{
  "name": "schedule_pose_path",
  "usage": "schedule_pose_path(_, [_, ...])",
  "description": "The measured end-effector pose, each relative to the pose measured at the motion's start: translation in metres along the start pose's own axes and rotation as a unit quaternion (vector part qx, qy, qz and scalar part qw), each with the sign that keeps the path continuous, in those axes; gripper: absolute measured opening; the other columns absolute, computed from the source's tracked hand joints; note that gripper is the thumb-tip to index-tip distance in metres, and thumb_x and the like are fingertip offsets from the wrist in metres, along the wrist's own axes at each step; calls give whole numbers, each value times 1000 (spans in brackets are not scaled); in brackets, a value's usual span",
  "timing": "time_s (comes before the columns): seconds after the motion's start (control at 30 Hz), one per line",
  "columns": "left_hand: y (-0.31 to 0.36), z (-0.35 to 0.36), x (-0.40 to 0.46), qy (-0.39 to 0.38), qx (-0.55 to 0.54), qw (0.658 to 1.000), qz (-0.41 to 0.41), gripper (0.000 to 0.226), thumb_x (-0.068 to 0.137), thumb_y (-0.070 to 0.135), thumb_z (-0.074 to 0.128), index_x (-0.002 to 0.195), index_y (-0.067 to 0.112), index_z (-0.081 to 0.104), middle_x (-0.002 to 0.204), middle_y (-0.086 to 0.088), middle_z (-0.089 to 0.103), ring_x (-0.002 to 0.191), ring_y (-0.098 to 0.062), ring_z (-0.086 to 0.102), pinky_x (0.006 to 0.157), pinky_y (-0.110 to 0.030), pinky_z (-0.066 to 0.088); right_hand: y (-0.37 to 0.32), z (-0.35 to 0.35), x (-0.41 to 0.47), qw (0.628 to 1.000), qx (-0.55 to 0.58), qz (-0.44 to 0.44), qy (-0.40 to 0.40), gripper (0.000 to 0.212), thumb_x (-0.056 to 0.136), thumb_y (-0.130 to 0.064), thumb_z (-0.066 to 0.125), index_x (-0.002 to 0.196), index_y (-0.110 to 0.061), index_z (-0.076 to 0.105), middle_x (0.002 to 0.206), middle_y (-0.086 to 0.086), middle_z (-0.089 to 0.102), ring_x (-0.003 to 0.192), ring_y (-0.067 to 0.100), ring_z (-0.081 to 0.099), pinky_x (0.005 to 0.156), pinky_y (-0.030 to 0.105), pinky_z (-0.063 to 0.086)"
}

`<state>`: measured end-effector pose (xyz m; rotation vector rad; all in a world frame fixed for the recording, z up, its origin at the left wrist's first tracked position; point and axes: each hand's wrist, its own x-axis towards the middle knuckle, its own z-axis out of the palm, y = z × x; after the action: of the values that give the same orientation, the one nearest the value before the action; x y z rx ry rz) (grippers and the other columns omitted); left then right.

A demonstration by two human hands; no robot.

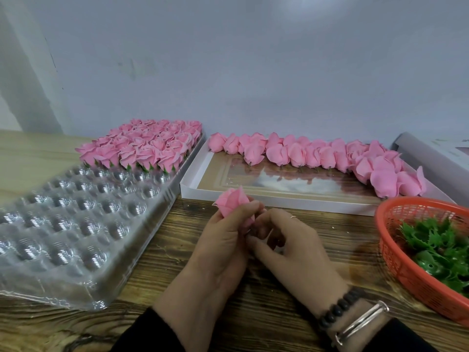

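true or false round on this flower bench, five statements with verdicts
1. The left hand grips a pink rose. True.
2. The basket holds pink petals. False: it holds green leaf pieces.
3. Every cup of the clear tray has a flower. False: only its far end holds roses.
4. Pink buds line the far side of the box. True.
5. The right hand wears no jewellery. False: a bead bracelet and a bangle sit at its wrist.
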<state>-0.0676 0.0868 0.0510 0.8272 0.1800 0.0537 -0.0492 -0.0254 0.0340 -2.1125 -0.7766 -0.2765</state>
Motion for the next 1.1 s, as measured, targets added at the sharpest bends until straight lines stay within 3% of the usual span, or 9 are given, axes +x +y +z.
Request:
schedule_pose_path(0.13, [-4, 3, -2, -10, -7, 1000, -11, 25, 56, 7, 69, 80, 2, 64, 83, -17, 61, 79, -26, 61, 76, -35, 53, 2, -2, 1, 999, -33, -4, 18, 16, 78, -23, 67, 75, -30, 53, 66, -16, 50, 69, -3, 49, 61, 9, 36])
schedule_pose_path(0.27, [-1, 1, -2, -9, 23, 1000, -16, 28, 52, 12, 72, 77, 5, 63, 72, -11, 63, 65, -20, 62, 57, -28, 50, 3, -2, 1, 1000, -14, -16, 8, 16, 81, -13, 66, 70, -20, 57, 65, -16, 51, 68, -4, 50, 64, 8, 36])
schedule_pose_path(0.43, [5, -3, 1, -6, 18, 1000, -1, 12, 57, 9, 67, 67, 4, 65, 67, -11, 65, 67, -19, 65, 65, -28, 55, 3, 0, 0, 999, 18, -14, -25, 14, 82, -16, 66, 70, -20, 60, 68, -11, 56, 70, 4, 52, 64, 15, 39])
schedule_pose_path(0.53, [6, -4, 2, -6, 26, 1000, 12, 20, 59, 9, 65, 78, 5, 59, 60, -8, 64, 63, -17, 65, 65, -29, 55, 3, 0, 0, 998, 40, -3, -46, 17, 83, -15, 65, 68, -17, 60, 64, -10, 54, 66, 5, 50, 64, 23, 41])
schedule_pose_path(0.87, [4, -5, 5, 12, 10, 995, 95, 18, 62, 13, 68, 76, 11, 57, 50, -1, 50, 42, -11, 49, 47, -22, 47, -1, 0, -1, 986, 107, 49, -121, 31, 88, -20, 60, 58, -31, 57, 58, -10, 55, 56, 1, 49, 59, 21, 38])
schedule_pose_path(0.93, [5, -6, 5, 9, 67, 988, 140, 21, 64, 17, 69, 79, 11, 56, 49, -1, 50, 42, -11, 47, 42, -21, 44, -3, -1, -1, 991, 94, 21, -92, 27, 88, -25, 56, 62, -29, 59, 63, -10, 55, 62, 3, 51, 62, 21, 40])
schedule_pose_path(1.0, [6, -7, 4, 16, 161, 967, 195, 25, 65, 24, 69, 82, 10, 56, 50, -1, 51, 43, -11, 46, 41, -20, 41, -3, -3, 0, 997, 82, 9, -9, 16, 83, -33, 53, 69, -26, 58, 68, -10, 56, 68, 4, 53, 64, 19, 41])
schedule_pose_path(1.07, [6, -6, 2, 28, 242, 942, 229, 30, 68, 31, 67, 84, 9, 56, 50, 0, 51, 44, -9, 46, 41, -20, 40, -3, -6, 1, 992, 113, 29, 46, 7, 75, -37, 58, 79, -31, 56, 76, -10, 59, 72, 5, 55, 64, 15, 41])
schedule_pose_path(1.1, [5, -5, 2, 29, 266, 934, 236, 31, 70, 35, 63, 84, 9, 55, 49, 1, 50, 43, -7, 44, 41, -18, 39, -3, -7, 2, 990, 126, 32, 50, 14, 72, -37, 61, 85, -36, 55, 82, -11, 60, 75, 5, 56, 66, 13, 42])
